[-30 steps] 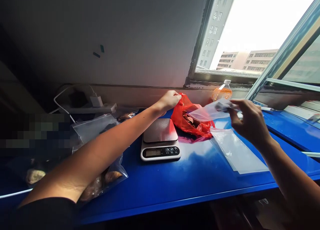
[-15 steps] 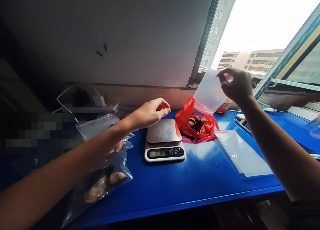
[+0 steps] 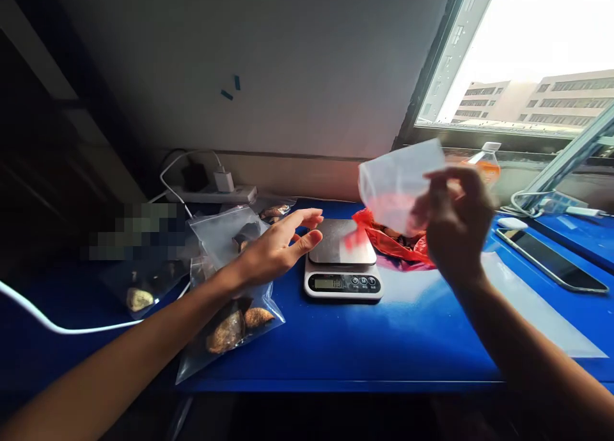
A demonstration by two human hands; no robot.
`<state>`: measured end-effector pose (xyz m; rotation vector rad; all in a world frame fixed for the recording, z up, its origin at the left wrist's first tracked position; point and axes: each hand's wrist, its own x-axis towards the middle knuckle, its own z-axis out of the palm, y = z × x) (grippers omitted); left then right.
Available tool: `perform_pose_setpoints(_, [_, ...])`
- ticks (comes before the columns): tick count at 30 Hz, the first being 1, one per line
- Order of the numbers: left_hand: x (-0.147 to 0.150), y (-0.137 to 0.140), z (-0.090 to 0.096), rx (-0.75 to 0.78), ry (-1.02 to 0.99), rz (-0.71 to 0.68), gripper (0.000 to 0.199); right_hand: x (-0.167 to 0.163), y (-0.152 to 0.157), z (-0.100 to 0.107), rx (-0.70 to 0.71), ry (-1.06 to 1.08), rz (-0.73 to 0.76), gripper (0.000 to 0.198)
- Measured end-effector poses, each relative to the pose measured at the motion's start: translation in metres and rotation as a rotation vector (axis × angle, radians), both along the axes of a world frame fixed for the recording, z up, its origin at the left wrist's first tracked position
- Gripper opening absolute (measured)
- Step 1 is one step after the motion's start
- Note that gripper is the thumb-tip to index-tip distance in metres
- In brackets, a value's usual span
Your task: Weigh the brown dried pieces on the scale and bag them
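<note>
My right hand pinches a translucent zip-lock bag, which hangs in the air above a red plastic bag. Brown pieces show in the red bag's mouth, partly covered by the held bag and my hand. My left hand is open and holds nothing, its fingertips close to the left edge of the metal plate of a white kitchen scale. Beneath my left forearm lie clear zip-lock bags with brown lumps inside; the arm hides part of them.
At the right are flat translucent bags and a phone on the blue table. A bottle of orange liquid stands by the window. A power strip with a white charger and cable runs along the wall.
My right hand has brought the zip-lock bag lower and nearer to the scale. The fingers of my left hand have spread further apart. The view has shifted, showing more of the table's right side.
</note>
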<state>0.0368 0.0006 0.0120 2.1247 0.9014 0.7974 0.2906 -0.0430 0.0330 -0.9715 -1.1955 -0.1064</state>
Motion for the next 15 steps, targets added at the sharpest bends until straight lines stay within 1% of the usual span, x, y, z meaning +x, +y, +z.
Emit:
perform_pose_setpoints(1, [-0.002,0.001,-0.001,-0.011,0.022,0.009,0.066,-0.011,0.000,-0.008,-0.042,0.054,0.108,0.012])
perform_pose_setpoints(2, [-0.004,0.002,-0.002,-0.027,0.045,0.022,0.070,-0.018,0.000,-0.015,-0.058,0.098,0.181,0.013])
perform_pose_setpoints(4, [-0.010,0.005,-0.002,-0.070,0.091,0.044,0.076,-0.024,-0.003,-0.021,-0.021,0.154,0.210,0.013])
perform_pose_setpoints(6, [-0.014,0.007,-0.001,-0.113,0.103,0.061,0.076,-0.026,-0.009,-0.020,0.012,0.171,0.199,0.012])
perform_pose_setpoints(7, [-0.015,0.007,0.000,-0.131,0.089,0.063,0.075,-0.027,-0.013,-0.018,0.004,0.163,0.197,0.012])
perform_pose_setpoints(10, [-0.016,0.005,0.001,-0.193,0.004,0.064,0.062,-0.036,-0.023,-0.019,-0.107,0.146,0.213,0.014])
perform_pose_setpoints(12, [-0.017,0.004,0.002,-0.217,-0.089,0.086,0.046,-0.044,-0.025,-0.025,-0.201,0.152,0.256,0.018])
perform_pose_setpoints(14, [-0.018,0.006,0.002,-0.210,-0.214,0.110,0.027,-0.050,-0.021,-0.034,-0.285,0.138,0.351,0.022])
perform_pose_setpoints(15, [-0.019,0.008,0.004,-0.207,-0.287,0.119,0.020,-0.051,-0.017,-0.038,-0.317,0.110,0.414,0.023])
